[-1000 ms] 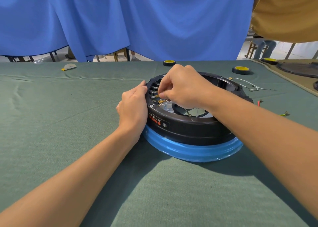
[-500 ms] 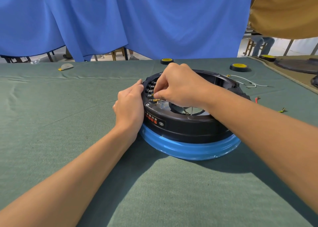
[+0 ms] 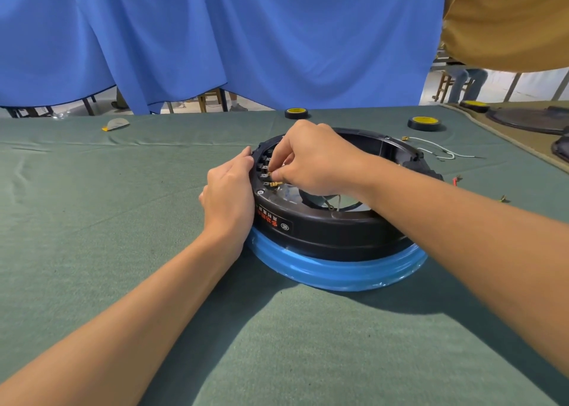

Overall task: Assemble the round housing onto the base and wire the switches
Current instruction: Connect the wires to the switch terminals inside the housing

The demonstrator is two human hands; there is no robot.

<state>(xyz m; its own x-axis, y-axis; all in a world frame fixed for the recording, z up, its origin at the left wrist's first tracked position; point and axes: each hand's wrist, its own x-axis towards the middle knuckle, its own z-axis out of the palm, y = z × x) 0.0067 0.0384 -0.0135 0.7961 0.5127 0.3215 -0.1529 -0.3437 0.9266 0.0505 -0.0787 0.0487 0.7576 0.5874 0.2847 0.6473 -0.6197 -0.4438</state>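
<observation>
Found the round housing (image 3: 332, 230) seated on the base (image 3: 338, 271), right of centre on the table (image 3: 92, 221). Saw the left hand (image 3: 229, 196) gripping the housing's left rim, the right hand (image 3: 314, 162) above it, pinching a connector (image 3: 270, 174) beside the switches (image 3: 264, 160) inside that rim. Noted a tape roll (image 3: 296, 113) behind the housing, a second roll (image 3: 424, 123) farther right, a loose wire (image 3: 437, 150) before it.

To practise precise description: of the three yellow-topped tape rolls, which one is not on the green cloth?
The rightmost roll, on the tan mat; the left roll and middle roll lie on the green cloth.
</observation>
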